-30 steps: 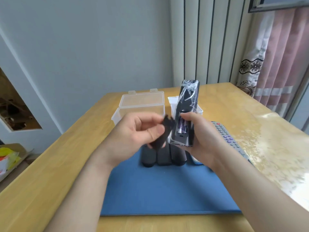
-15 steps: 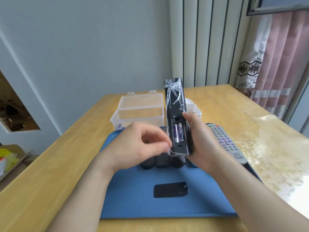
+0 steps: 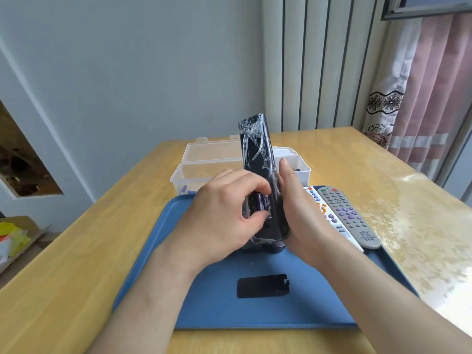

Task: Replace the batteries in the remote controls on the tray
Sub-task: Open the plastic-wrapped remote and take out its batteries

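A black remote (image 3: 258, 159) wrapped in clear film stands upright above the blue tray (image 3: 204, 310), back facing me, held from the right by my right hand (image 3: 296, 210). Its battery bay is uncovered and shows two purple batteries (image 3: 261, 204). My left hand (image 3: 224, 221) reaches in from the left, thumb and fingers pinching the left battery. The black battery cover (image 3: 263, 286) lies flat on the tray near me. More black remotes (image 3: 265, 249) lie mostly hidden under my hands.
A grey remote (image 3: 350, 218) and a white remote (image 3: 321, 213) lie on the tray's right side. Two clear plastic boxes (image 3: 204, 159) stand behind the tray, with batteries in them. The wooden table (image 3: 63, 264) ends close on the left.
The battery cover left my left hand and now lies on the tray. My left hand moved onto the batteries in the remote's bay, and the remote tilted slightly left.
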Demonstrator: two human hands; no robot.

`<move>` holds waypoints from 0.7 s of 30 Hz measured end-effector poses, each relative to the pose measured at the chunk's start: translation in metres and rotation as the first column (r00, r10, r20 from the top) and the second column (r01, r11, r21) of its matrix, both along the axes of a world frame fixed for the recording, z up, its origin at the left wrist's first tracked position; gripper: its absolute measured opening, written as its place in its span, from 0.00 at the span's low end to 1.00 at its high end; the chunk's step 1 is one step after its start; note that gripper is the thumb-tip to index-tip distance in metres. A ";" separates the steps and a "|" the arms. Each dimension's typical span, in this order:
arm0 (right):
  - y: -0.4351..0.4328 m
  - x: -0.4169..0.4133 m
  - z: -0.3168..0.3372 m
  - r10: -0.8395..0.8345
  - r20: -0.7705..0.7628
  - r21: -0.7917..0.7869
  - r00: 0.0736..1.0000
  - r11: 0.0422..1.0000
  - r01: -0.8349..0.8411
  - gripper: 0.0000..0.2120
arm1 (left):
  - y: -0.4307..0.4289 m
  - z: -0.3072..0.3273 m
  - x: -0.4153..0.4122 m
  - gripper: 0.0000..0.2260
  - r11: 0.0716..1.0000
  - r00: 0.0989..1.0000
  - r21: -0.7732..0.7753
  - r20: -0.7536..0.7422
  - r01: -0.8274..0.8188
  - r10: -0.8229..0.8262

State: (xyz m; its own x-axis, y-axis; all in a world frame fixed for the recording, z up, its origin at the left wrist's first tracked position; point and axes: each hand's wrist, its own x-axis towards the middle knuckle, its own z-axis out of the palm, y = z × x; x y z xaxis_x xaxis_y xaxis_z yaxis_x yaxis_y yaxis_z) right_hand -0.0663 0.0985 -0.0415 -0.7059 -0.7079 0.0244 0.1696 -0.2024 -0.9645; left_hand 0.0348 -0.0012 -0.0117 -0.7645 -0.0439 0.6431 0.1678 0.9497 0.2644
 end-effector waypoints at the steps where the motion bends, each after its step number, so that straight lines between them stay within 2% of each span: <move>1: 0.001 0.000 0.001 0.002 -0.003 -0.010 1.000 1.000 -0.002 0.26 | 0.000 0.001 0.000 0.12 1.000 1.000 -0.011 0.013 0.002 -0.001; 5: 0.004 0.000 0.002 0.020 -0.007 -0.035 1.000 0.999 -0.021 0.26 | 0.003 0.002 0.002 0.15 1.000 0.999 -0.018 0.037 0.008 -0.007; 12: 0.002 0.000 0.001 -0.006 0.011 -0.022 1.000 1.000 0.006 0.27 | 0.004 0.000 0.002 0.18 0.995 0.998 0.083 0.029 -0.049 0.047; 17: 0.004 0.004 0.005 -0.027 0.004 -0.001 1.000 1.000 0.027 0.27 | 0.005 0.001 0.003 0.17 0.992 0.997 0.106 0.035 -0.066 0.062; 21: 0.003 0.009 0.006 -0.049 -0.063 0.034 0.997 0.998 0.051 0.26 | 0.004 0.001 0.003 0.15 0.989 0.997 0.130 0.055 -0.065 0.058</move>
State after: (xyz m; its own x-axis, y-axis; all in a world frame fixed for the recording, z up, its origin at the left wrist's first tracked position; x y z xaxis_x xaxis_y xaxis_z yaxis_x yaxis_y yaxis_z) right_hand -0.0576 0.1015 -0.0356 -0.7383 -0.6730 0.0447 0.0994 -0.1741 -0.9797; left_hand 0.0375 0.0032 -0.0111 -0.7895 -0.1737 0.5886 0.0933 0.9140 0.3948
